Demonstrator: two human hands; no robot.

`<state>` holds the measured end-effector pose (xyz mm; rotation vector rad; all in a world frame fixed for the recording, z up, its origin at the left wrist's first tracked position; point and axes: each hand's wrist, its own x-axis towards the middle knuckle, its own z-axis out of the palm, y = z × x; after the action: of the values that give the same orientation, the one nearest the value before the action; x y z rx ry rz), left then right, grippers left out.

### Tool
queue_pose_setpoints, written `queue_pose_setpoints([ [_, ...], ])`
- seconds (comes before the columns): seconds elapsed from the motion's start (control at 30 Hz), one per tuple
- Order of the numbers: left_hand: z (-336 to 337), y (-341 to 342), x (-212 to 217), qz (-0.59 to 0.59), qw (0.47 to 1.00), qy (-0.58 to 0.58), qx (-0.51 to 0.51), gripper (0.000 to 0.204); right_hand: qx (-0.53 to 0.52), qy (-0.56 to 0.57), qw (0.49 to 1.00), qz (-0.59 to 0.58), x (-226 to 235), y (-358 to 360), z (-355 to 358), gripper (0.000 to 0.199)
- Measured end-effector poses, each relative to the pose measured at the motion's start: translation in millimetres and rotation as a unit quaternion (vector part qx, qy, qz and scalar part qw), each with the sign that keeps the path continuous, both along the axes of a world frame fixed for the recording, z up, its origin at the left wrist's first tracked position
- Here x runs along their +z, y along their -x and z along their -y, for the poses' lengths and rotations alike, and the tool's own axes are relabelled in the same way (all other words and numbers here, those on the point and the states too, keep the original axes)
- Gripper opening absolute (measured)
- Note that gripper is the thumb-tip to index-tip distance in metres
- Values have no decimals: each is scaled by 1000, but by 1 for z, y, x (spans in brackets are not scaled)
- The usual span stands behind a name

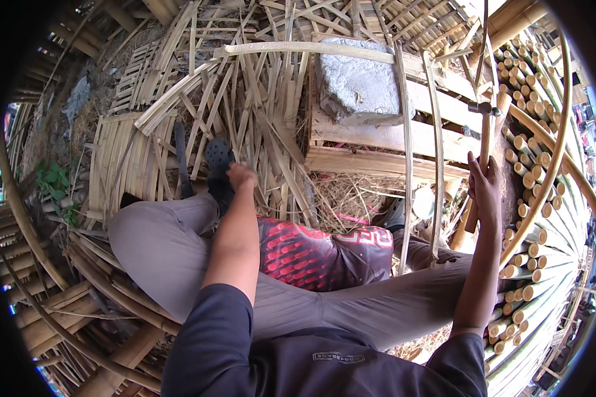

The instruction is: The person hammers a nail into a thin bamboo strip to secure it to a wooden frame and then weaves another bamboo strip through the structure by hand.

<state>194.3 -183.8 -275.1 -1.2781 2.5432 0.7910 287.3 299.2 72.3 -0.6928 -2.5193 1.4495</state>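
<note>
My right hand (487, 185) is wrapped round the wooden handle of a hammer (471, 217), whose dark metal head points away from me. Two long bamboo strips (437, 165) stand just left of that hand, their near ends by my right leg. My left hand (242, 176) is closed beside a dark clog (219, 153) on my foot. Whatever its fingers may hold is too small to make out. A rough grey stone block (361, 83) rests on a wooden slatted crate (377, 162) ahead of me, with another bamboo strip (278, 47) lying across its far side.
Split bamboo strips (278, 132) litter the ground ahead. A dark blade-like piece (181, 149) lies left of the clog. Cut bamboo poles (530, 291) are stacked at right. A red and black cloth (304, 255) lies between my legs. Bamboo poles (106, 291) crowd the left.
</note>
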Motion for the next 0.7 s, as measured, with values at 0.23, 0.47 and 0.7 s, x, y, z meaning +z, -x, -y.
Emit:
queue_pose_setpoints([
  [0.23,6,27,5,-67,971,-182,143,42,7,52,999,3,3,-6,-15,33],
  [0.47,10,50,22,-146,874,-413,211,31,-2,72,997,-38,11,-12,-14,36],
  [0.7,0,80,98,-124,524,-772,337,30,-14,89,995,-38,14,-30,-23,31],
])
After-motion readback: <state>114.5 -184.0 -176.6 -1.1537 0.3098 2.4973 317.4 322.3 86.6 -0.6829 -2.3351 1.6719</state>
